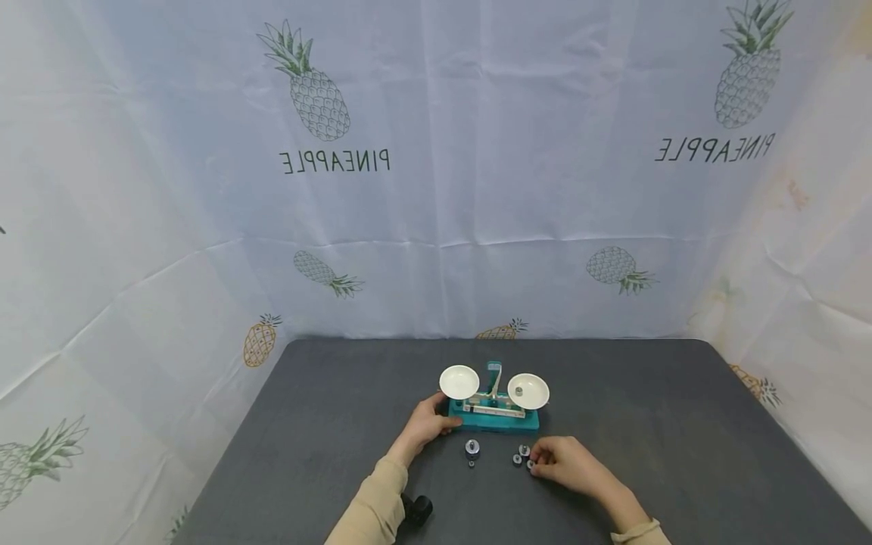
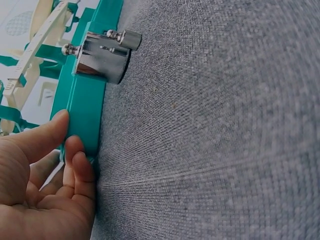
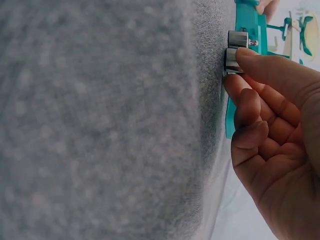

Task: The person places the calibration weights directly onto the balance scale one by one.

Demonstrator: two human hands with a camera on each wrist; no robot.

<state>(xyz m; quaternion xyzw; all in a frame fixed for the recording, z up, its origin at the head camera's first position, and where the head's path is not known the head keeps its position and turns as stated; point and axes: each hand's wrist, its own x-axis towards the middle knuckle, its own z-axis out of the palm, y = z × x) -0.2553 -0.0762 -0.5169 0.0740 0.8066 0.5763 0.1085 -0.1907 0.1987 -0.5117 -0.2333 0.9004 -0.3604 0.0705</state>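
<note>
Beige sleeves (image 1: 375,496) reached up from the bottom edge of the head view, the left one passing just beside a black object (image 1: 418,510) too partly hidden to identify. Past them, on the dark grey bench (image 1: 654,424), stood a two-pan balance (image 1: 493,425) with a teal base and a pale graduated beam.

The left hand (image 1: 426,418) gripped the left end of that base, its thumb against the front and its other fingers curled about the end. The right hand (image 1: 568,463) worked in front of the balance's right end — thumb and index finger clamped on a small metal weight (image 1: 530,465), the remaining fingers folded toward the palm. Two more knobbed weights (image 1: 524,450) sat close by it.

Farther left, in front of the base, a large cylindrical weight (image 1: 472,448) stood upright with a tiny weight (image 1: 471,464) just beside it, on the near side. The left white pan (image 1: 459,381) showed its bare inside; the right white pan (image 1: 528,393) carried one small metal piece (image 1: 519,391). Behind the bench hung a pale cloth (image 1: 450,189) printed with pineapples — the lettering mirrored.
</note>
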